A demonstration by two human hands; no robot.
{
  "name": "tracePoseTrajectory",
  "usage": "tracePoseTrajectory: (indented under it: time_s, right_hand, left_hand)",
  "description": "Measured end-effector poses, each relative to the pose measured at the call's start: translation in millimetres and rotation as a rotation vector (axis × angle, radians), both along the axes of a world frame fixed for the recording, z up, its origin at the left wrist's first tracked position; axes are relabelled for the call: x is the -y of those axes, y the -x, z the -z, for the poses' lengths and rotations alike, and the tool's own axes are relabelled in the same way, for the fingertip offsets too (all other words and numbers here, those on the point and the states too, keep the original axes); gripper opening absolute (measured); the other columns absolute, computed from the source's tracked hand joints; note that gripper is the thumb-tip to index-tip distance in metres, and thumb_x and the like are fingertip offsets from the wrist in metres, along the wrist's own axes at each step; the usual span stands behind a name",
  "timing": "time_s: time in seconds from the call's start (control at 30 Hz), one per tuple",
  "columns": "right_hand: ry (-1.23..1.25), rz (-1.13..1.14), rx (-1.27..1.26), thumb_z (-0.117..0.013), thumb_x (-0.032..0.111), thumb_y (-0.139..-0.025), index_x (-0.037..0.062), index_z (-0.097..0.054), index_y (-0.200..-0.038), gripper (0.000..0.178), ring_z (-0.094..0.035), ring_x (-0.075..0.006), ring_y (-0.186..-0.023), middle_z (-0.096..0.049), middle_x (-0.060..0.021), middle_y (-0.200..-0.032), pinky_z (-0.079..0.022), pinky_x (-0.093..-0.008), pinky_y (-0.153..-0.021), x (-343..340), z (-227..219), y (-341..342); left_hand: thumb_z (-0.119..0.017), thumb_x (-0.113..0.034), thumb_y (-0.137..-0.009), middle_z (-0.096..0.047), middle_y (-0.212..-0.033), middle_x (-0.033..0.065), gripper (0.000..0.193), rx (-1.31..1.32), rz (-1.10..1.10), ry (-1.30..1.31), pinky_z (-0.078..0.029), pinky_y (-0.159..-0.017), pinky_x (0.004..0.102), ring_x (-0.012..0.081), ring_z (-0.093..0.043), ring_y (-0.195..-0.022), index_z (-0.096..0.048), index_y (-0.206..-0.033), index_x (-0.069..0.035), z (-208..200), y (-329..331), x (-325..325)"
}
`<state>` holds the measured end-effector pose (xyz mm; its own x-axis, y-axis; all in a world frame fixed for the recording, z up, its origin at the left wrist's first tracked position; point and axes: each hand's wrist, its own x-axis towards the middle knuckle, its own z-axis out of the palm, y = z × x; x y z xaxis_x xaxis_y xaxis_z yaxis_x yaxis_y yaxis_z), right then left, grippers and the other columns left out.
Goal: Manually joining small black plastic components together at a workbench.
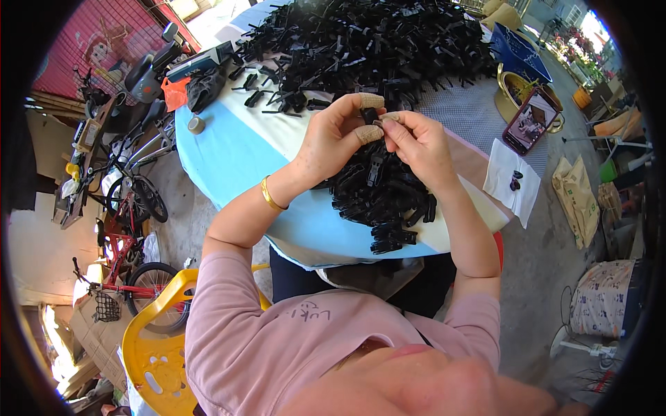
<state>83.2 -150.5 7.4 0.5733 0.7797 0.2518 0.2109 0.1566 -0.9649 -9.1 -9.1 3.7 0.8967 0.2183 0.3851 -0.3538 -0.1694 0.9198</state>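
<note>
Shirt (270, 340): pink, on the near side of the grip.
Chair (156, 357): yellow, nearer than the grip and off to its left.
Left hand (327, 135): grip clamped on a black piece (371, 116), thumb and forefinger in tan wraps; a gold bracelet (272, 194) circles the wrist.
Right hand (424, 142): fingertips together at the right side of the black piece; I cannot tell whether this grip clamps it too.
Black piece: between the two hands, above the bench, partly covered by fingers.
Small heap (381, 201): more black pieces, below the grip and on its near side.
Bench (232, 166): under the grip, its cloth blue and white at the left.
Napkin (499, 173): white, right of the grip, small dark bits (515, 182) on it.
Phone (532, 119): right of the grip, tilted, screen lit, beside a gold pan (506, 104).
Tape (196, 125): a roll, well left of the grip.
Black bag (206, 92): beyond the tape, left of the grip.
Big heap (374, 48): black pieces, just beyond the grip.
Red bike (119, 286): on the floor, far left of the grip.
</note>
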Motion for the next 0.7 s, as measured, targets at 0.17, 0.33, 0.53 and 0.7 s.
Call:
tracePoseTrajectory:
  time_s: [0.17,0.33,0.53,0.7]
  right_hand:
    - [0.017,0.006,0.064,-0.052,0.013,-0.089,0.0008,-0.060,-0.094,0.015,-0.038,-0.0004,-0.047,-0.052,0.0016,-0.062,-0.027,-0.0141,-0.040,0.6,4.9,-0.3]
    - [0.038,0.039,0.002,-0.055,0.014,-0.086,0.0011,-0.062,-0.082,0.015,-0.047,-0.0037,-0.053,-0.054,0.0023,-0.059,-0.036,-0.0191,-0.049,-0.7,3.9,2.0]
    - [-0.053,0.105,0.105,-0.063,0.014,-0.082,0.0015,-0.061,-0.085,0.013,-0.048,-0.0017,-0.057,-0.056,0.0023,-0.065,-0.037,-0.0163,-0.051,-1.6,1.6,-6.0]
    - [-0.060,0.089,0.322,-0.073,0.008,-0.071,0.0003,-0.059,-0.089,0.023,-0.050,-0.0010,-0.063,-0.060,0.0012,-0.073,-0.040,-0.0154,-0.054,1.2,-0.4,-0.3]
  left_hand:
    - [-0.057,0.005,-0.079,-0.059,-0.097,0.0071,0.025,0.074,-0.054,-0.088,-0.047,-0.075,0.0240,0.0106,-0.056,-0.085,-0.051,-0.103,0.002,6.3,-1.9,3.3]
    - [-0.060,0.004,-0.077,-0.060,-0.087,0.0078,0.020,0.248,-0.177,-0.321,-0.049,-0.066,0.0243,0.0124,-0.059,-0.076,-0.053,-0.095,0.001,10.2,-1.1,7.6]
    - [-0.062,0.006,-0.073,-0.060,-0.098,0.0117,0.044,0.115,-0.180,-0.268,-0.050,-0.073,0.0283,0.0224,-0.063,-0.084,-0.046,-0.114,-0.001,-2.3,1.5,15.0]
    - [-0.065,0.005,-0.069,-0.059,-0.099,0.0126,0.056,0.150,-0.241,-0.448,-0.051,-0.073,0.0297,0.0247,-0.063,-0.085,-0.043,-0.119,-0.004,0.7,2.0,13.5]
